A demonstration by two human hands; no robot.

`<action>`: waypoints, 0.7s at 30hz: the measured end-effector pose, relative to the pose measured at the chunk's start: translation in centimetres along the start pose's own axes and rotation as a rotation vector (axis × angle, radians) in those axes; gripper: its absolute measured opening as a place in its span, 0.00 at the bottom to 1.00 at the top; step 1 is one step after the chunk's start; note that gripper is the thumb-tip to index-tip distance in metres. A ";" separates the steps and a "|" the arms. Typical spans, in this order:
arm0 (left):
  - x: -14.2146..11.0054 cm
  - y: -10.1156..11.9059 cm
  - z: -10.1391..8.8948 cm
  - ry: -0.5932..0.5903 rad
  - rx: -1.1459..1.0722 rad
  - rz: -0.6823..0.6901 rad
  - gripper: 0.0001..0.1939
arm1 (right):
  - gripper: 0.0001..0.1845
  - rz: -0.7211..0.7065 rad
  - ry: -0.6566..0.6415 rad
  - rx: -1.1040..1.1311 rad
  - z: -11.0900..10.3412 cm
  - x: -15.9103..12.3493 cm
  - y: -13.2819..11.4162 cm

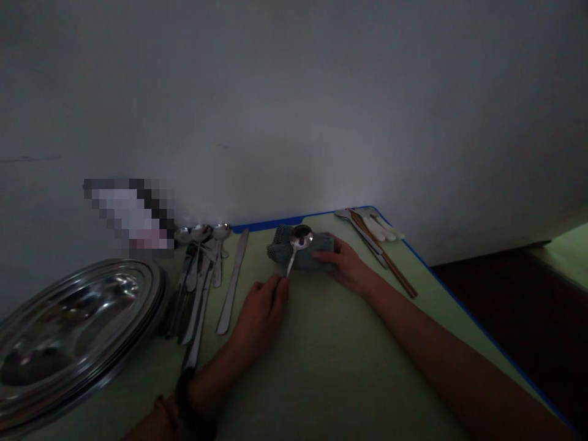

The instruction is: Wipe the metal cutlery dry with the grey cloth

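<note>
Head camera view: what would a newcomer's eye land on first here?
Probably the stack of shiny oval metal trays filling the lower left of the green table. Next, near the middle, the bright spoon that the left hand holds by its handle, its bowl in front of a grey-green cloth in the right hand. The pixelated patch against the wall, above the trays, also stands out.

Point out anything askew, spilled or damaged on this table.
No spill or damage shows in this dim view. The cutlery heap beside the metal platters looks untidy, its pieces crossing, and one knife lies apart, just to the heap's right.
</note>
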State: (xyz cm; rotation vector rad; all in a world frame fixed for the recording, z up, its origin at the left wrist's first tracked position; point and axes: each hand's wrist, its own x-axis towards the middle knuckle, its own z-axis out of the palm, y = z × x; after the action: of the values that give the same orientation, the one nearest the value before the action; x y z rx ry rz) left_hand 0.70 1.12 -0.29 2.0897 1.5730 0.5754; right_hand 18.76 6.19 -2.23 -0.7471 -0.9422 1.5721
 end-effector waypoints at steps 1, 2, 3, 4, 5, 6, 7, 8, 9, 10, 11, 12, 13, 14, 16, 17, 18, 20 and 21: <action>0.0 0.0 -0.1 0.007 -0.026 -0.025 0.17 | 0.16 -0.015 0.024 0.007 -0.1 0.2 0.1; 0.0 0.0 -0.2 0.016 -0.060 -0.052 0.17 | 0.15 -0.040 0.049 0.021 -0.2 0.4 0.1; 0.0 0.0 -0.2 0.029 -0.098 -0.074 0.18 | 0.13 -0.074 0.068 0.036 -0.3 0.6 0.2; 0.0 0.0 -0.3 0.047 -0.138 -0.089 0.18 | 0.12 -0.112 0.084 0.045 -0.4 0.8 0.2; 0.0 0.0 -0.4 0.070 -0.176 -0.095 0.18 | 0.10 -0.146 0.096 0.046 -0.5 0.9 0.1; -0.1 0.0 -0.5 0.098 -0.208 -0.095 0.18 | 0.09 -0.171 0.105 0.042 -0.5 1.0 0.1; -0.1 -0.1 -0.6 0.123 -0.229 -0.094 0.18 | 0.08 -0.185 0.110 0.035 -0.6 1.0 0.1; -0.1 -0.1 -0.7 0.145 -0.240 -0.094 0.17 | 0.08 -0.189 0.111 0.028 -0.6 0.9 0.1; -0.1 -0.2 -0.8 0.158 -0.243 -0.093 0.17 | 0.07 -0.186 0.107 0.023 -0.6 0.8 0.1; 0.0 -0.2 -0.9 0.160 -0.238 -0.090 0.16 | 0.06 -0.178 0.094 0.021 -0.6 0.7 0.1; 0.0 -0.3 -0.9 0.155 -0.227 -0.086 0.16 | 0.06 -0.164 0.072 0.021 -0.5 0.7 0.1; 0.0 -0.4 -0.9 0.146 -0.211 -0.080 0.16 | 0.05 -0.148 0.044 0.021 -0.5 0.6 0.1; 0.1 -0.4 -0.9 0.134 -0.194 -0.074 0.16 | 0.05 -0.133 0.016 0.022 -0.5 0.5 0.1; 0.1 -0.4 -0.9 0.122 -0.178 -0.069 0.16 | 0.05 -0.119 -0.005 0.025 -0.5 0.5 0.1; 0.1 -0.5 -0.9 0.100 -0.155 -0.062 0.16 | 0.07 -0.101 -0.022 0.045 -0.5 0.6 0.1; 0.1 -0.5 -0.8 0.093 -0.147 -0.058 0.16 | 0.09 -0.098 -0.020 0.060 -0.5 0.7 0.1; 0.1 -0.5 -0.8 0.087 -0.141 -0.054 0.16 | 0.11 -0.094 -0.015 0.076 -0.5 0.8 0.1; 0.1 -0.5 -0.7 0.083 -0.134 -0.043 0.17 | 0.13 -0.081 -0.005 0.100 -0.7 1.0 0.2; 0.1 -0.5 -0.7 0.083 -0.130 -0.035 0.17 | 0.12 -0.071 -0.003 0.102 -0.7 1.1 0.2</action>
State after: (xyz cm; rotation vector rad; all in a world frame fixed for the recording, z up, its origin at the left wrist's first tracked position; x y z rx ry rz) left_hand -0.05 1.45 -0.03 1.9610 1.5704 0.7405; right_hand 19.09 7.34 -2.73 -0.6338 -0.8750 1.5472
